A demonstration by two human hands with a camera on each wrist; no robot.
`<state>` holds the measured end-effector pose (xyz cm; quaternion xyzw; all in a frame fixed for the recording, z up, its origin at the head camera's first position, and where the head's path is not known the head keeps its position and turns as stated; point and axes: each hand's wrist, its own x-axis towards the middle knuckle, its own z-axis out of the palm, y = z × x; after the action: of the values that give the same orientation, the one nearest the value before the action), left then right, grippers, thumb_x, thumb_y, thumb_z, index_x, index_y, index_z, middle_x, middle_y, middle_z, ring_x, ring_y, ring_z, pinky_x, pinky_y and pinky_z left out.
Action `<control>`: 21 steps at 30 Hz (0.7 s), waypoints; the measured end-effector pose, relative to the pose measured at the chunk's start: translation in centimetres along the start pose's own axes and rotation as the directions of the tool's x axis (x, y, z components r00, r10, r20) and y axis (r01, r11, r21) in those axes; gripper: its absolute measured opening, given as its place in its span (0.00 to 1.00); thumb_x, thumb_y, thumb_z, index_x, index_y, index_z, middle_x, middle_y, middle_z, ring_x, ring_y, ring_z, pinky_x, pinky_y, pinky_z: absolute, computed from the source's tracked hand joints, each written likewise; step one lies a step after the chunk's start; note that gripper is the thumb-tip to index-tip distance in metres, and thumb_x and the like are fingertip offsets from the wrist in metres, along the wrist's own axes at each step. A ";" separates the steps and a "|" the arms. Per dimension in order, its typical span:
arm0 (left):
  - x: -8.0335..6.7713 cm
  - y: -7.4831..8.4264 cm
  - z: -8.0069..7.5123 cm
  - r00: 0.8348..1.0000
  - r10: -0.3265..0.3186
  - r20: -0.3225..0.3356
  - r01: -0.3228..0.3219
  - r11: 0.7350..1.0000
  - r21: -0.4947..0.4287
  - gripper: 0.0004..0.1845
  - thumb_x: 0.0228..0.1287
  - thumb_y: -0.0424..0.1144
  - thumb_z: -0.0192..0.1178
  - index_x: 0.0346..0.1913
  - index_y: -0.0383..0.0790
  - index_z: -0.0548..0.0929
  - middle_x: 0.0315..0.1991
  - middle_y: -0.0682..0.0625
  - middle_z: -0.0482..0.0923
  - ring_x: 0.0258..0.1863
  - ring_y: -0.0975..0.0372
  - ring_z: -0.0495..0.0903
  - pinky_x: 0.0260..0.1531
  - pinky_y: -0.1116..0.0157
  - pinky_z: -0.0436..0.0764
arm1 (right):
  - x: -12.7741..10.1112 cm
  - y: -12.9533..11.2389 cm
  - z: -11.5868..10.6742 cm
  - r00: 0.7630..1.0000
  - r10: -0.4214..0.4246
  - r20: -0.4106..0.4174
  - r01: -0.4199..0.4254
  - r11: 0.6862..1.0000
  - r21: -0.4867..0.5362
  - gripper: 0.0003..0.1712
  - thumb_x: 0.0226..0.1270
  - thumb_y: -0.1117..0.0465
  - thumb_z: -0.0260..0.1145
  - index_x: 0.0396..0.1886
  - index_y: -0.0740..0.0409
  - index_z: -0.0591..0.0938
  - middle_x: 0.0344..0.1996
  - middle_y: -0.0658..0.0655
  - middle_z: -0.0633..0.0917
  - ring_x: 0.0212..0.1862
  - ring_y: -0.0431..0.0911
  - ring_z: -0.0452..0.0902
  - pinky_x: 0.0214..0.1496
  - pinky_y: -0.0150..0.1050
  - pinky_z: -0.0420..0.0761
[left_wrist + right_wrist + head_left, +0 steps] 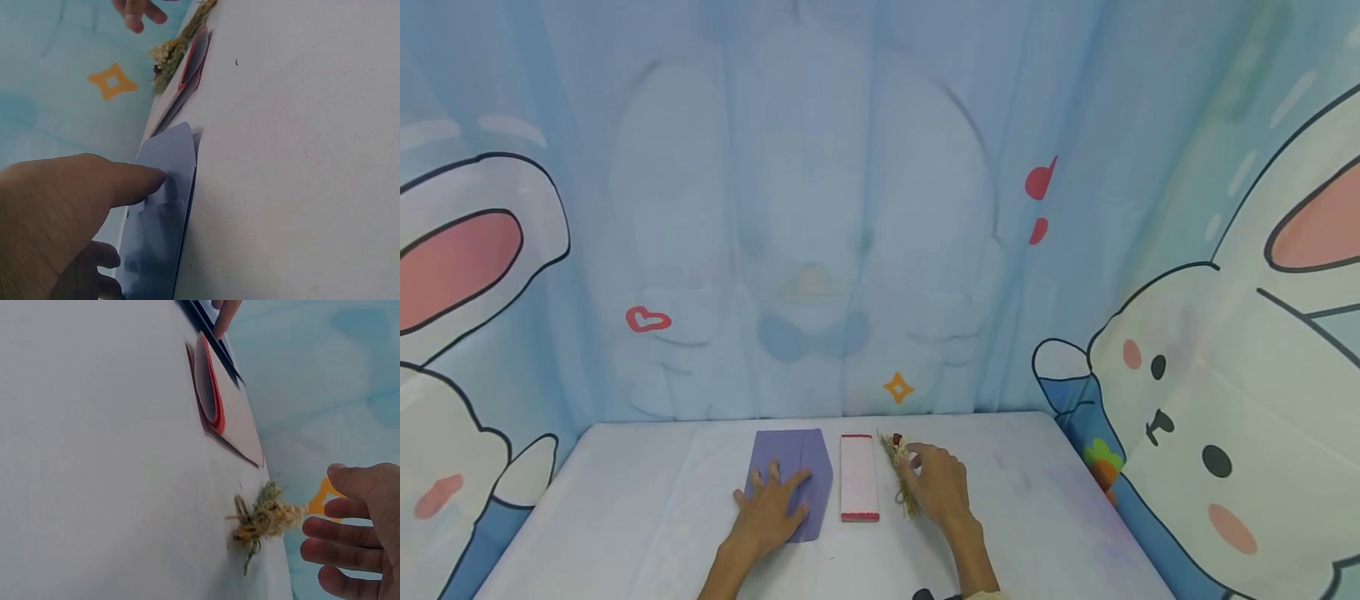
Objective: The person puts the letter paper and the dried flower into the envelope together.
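1. Pale blue cloth printed with white rabbits, a red heart outline and an orange four-pointed star hangs behind and to both sides of a white cloth-covered table (640, 508).

2. Three items lie in a row near the table's far edge: a flat purple paper envelope (796, 483) with its pointed flap open, a narrow white card with a red scalloped border (858, 477), and a small sprig of dried yellow-green flowers tied with twine (901, 479).

3. The card lies between the envelope and the sprig, just beside each. In the right wrist view its near end (211, 381) curls up off the table, showing the red edge.

4. The left hand (769, 508) rests palm down on the envelope, fingers straight and spread. It grips nothing. The left wrist view shows one fingertip (153, 180) pressing on the envelope's paper (169, 187).

5. The right hand (938, 483) is at the sprig, on its right side. In the head view the fingers meet the upper part of the sprig. In the right wrist view the fingers (337, 528) are loosely bent and just beside the flower heads (265, 519), with nothing closed around the stems.

6. The sprig lies flat on the table, its twine loop toward the person.
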<state>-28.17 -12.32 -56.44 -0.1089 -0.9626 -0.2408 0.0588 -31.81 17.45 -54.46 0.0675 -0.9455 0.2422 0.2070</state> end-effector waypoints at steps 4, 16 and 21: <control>-0.1 -0.1 0.1 1.000 -0.003 0.004 0.003 1.000 0.011 0.30 0.71 0.46 0.71 0.74 0.46 0.80 0.76 0.19 0.66 0.74 0.14 0.60 0.58 0.10 0.60 | -0.2 -0.8 0.7 1.000 0.015 0.017 -0.016 0.999 0.046 0.19 0.73 0.51 0.76 0.54 0.60 0.92 0.31 0.50 0.91 0.26 0.37 0.73 0.33 0.37 0.77; -0.2 0.0 0.4 1.000 -0.012 -0.002 0.012 0.999 0.043 0.29 0.74 0.47 0.69 0.75 0.51 0.80 0.76 0.21 0.67 0.74 0.19 0.63 0.59 0.12 0.62 | -0.6 -2.8 2.9 0.997 0.053 0.054 -0.060 0.991 0.121 0.12 0.72 0.55 0.77 0.42 0.60 0.93 0.18 0.45 0.76 0.25 0.38 0.68 0.30 0.32 0.68; -0.3 0.2 0.2 1.000 0.004 -0.023 -0.003 0.999 0.043 0.28 0.75 0.45 0.69 0.74 0.47 0.80 0.75 0.21 0.68 0.74 0.19 0.64 0.59 0.13 0.64 | -0.6 -3.4 3.3 0.995 0.076 0.063 -0.083 0.991 0.102 0.16 0.72 0.55 0.77 0.49 0.63 0.93 0.22 0.46 0.81 0.28 0.40 0.71 0.34 0.34 0.71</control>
<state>-27.84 -12.14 -56.60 -0.1067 -0.9666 -0.2212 0.0727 -31.65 12.86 -55.91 0.0476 -0.9392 0.2972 0.1654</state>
